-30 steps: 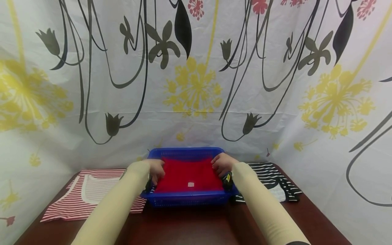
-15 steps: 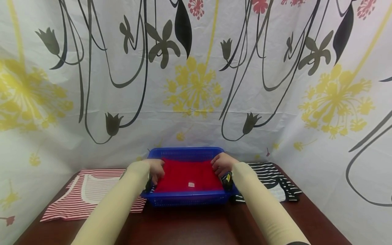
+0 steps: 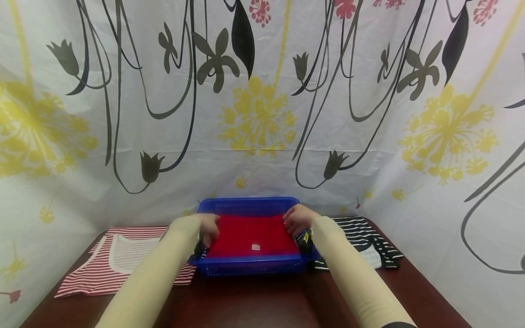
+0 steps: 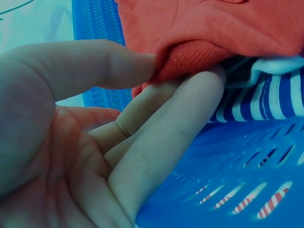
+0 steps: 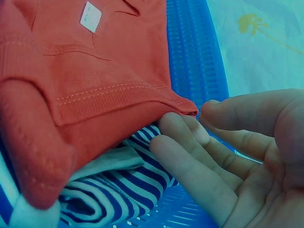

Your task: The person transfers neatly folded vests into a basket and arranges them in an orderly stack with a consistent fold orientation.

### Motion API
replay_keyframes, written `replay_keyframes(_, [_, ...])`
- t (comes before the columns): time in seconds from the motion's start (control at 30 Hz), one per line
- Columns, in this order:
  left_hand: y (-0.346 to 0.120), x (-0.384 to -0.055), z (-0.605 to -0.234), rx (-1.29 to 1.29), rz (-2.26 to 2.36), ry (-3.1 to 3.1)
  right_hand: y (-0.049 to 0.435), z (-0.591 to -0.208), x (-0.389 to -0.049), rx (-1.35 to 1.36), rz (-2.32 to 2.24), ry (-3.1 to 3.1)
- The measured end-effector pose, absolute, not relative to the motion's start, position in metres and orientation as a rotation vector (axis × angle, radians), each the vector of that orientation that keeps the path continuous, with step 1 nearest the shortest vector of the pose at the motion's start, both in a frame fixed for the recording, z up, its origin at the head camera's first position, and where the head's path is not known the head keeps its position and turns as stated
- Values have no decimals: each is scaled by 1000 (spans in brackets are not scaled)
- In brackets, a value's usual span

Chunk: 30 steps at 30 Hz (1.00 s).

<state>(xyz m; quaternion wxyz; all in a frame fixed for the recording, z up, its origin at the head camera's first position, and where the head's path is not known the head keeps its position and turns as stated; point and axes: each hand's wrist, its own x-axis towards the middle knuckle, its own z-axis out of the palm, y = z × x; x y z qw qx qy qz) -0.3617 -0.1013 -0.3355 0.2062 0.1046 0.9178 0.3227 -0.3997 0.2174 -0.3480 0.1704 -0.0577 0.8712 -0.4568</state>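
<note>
A folded red garment (image 3: 254, 234) with a small white tag (image 3: 256, 247) lies inside the blue plastic basket (image 3: 254, 259). My left hand (image 3: 209, 228) is at its left side; in the left wrist view the thumb presses the red edge from above and fingers sit underneath. At the opposite side my right hand (image 3: 299, 219) holds a corner lightly between thumb and fingers, as the right wrist view shows. Beneath the red cloth, rolled navy-and-white striped cloth (image 5: 114, 199) shows in the basket. The far fingers of both hands are partly hidden.
A red-and-white striped garment (image 3: 94, 269) is spread flat left of the basket. On the right lies a black-and-white striped garment (image 3: 365, 241), partly behind my forearm. The dark red table (image 3: 246, 303) meets a flower-printed curtain (image 3: 262, 173) behind the basket.
The back edge of the red garment has sunk slightly, and the cloth has shifted a little. Both hands stay at its sides, almost unmoved.
</note>
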Motion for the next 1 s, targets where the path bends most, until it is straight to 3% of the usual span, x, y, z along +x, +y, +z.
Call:
replay_keyframes(0.57, [-101, -349, -322, 396, 859, 2517, 213, -338, -392, -187, -1359, 2343])
replay_keyframes(1.0, [-93, -344, -318, 475, 907, 2329, 203, -344, -385, -52, -1230, 2367])
